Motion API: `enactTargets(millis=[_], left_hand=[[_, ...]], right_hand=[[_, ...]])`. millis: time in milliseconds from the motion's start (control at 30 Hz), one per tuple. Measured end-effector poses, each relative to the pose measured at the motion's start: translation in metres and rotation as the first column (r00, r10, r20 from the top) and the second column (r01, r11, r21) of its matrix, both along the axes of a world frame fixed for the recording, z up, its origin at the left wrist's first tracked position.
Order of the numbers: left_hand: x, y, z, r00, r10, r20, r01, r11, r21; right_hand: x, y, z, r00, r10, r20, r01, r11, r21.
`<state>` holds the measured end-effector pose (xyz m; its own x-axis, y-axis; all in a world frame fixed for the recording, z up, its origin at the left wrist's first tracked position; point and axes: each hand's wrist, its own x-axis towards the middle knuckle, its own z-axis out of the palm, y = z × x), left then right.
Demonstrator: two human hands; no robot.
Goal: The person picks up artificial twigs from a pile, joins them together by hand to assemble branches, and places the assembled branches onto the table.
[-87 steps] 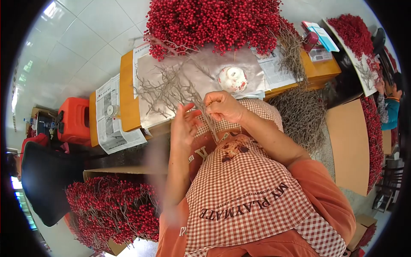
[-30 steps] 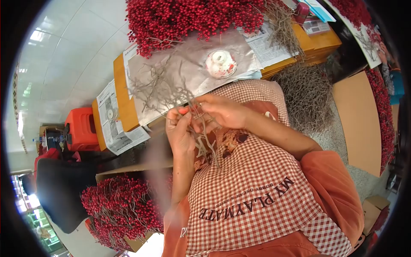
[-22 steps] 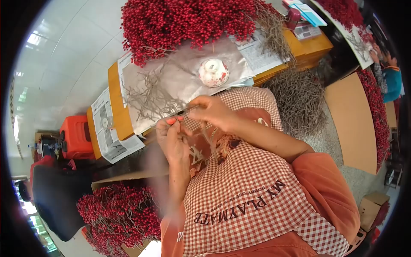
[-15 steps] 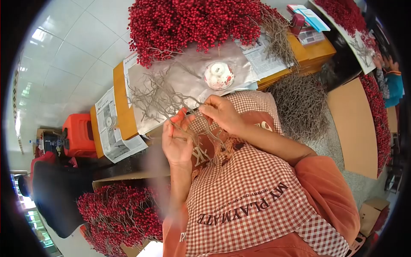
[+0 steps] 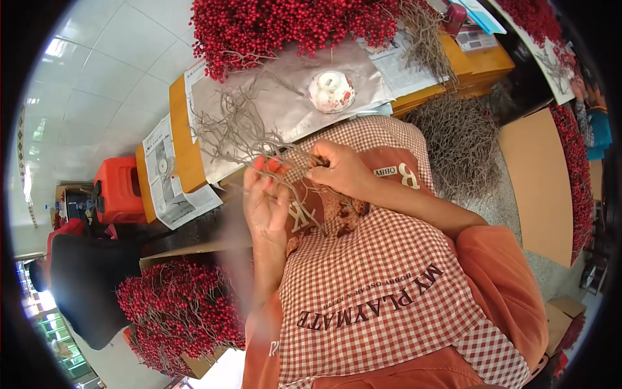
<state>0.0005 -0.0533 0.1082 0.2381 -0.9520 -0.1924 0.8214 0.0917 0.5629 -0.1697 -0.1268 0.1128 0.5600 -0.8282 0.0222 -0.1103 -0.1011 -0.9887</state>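
A bare, grey-brown twig branch [image 5: 236, 123] spreads over the table's near edge, its thin stems reaching down over my apron. My left hand [image 5: 267, 204] is palm up, with the fingertips curled around the branch's stems. Just to the right, my right hand [image 5: 340, 170] pinches a stem of the same branch between thumb and fingers. An upside-down white bowl with a red flower pattern [image 5: 332, 94] rests on the grey sheet [image 5: 285, 110] beyond my hands. Brown crumbs or stains [image 5: 343, 220] show on the checked apron [image 5: 363, 285] in my lap.
Red berry branches [image 5: 291, 26] are heaped at the table's far side. A pile of bare twigs [image 5: 453, 149] lies to the right, beside cardboard [image 5: 538, 185]. More berry branches [image 5: 178, 318] fill a box at lower left. A red container [image 5: 120, 189] stands left; another person's hands [image 5: 593, 97] show far right.
My right hand has shifted slightly down along the stem, still pinching. My left hand keeps its hold on the branch. The view has tilted a little, so the table appears higher.
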Motion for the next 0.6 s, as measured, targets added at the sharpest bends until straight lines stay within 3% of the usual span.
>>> enactTargets(millis=[33,100,167,233,300,367,467,567,600], left_hand=[[-0.001,0.001,0.003,0.997,0.028,0.077,-0.032,0.998,0.05],[-0.007,0.004,0.004,0.997,0.019,0.074,-0.021,0.999,0.037],[-0.008,0.006,-0.003,0.99,-0.041,0.138,0.026,0.994,0.107],[-0.019,0.002,0.007,0.988,-0.001,0.157,-0.031,0.978,0.205],[-0.016,0.003,0.002,0.952,-0.043,0.304,-0.042,0.963,0.267],[-0.013,0.002,-0.001,0.945,-0.063,0.321,-0.021,0.968,0.251],[-0.008,0.005,-0.005,0.913,-0.12,0.389,0.01,0.962,0.271],[-0.016,0.0,0.003,0.907,-0.012,0.422,-0.116,0.954,0.276],[-0.021,-0.004,0.006,0.931,0.094,0.353,-0.188,0.952,0.243]], right_hand=[[0.001,0.003,-0.001,1.0,-0.002,-0.002,0.002,1.0,0.007],[0.003,0.011,-0.004,0.981,-0.109,-0.158,0.07,0.97,-0.234],[0.004,0.015,-0.002,0.973,-0.141,-0.184,0.1,0.971,-0.216],[0.005,0.015,-0.001,0.961,-0.164,-0.225,0.068,0.922,-0.38],[0.007,0.02,-0.001,0.946,-0.145,-0.289,0.022,0.92,-0.39],[0.01,0.019,-0.005,0.948,-0.116,-0.297,-0.053,0.862,-0.503],[0.01,0.01,0.004,0.927,-0.158,-0.34,-0.039,0.861,-0.507],[0.009,0.0,-0.001,0.942,-0.235,-0.24,0.062,0.825,-0.562],[0.009,-0.001,-0.002,0.944,-0.191,-0.268,0.022,0.85,-0.526]])
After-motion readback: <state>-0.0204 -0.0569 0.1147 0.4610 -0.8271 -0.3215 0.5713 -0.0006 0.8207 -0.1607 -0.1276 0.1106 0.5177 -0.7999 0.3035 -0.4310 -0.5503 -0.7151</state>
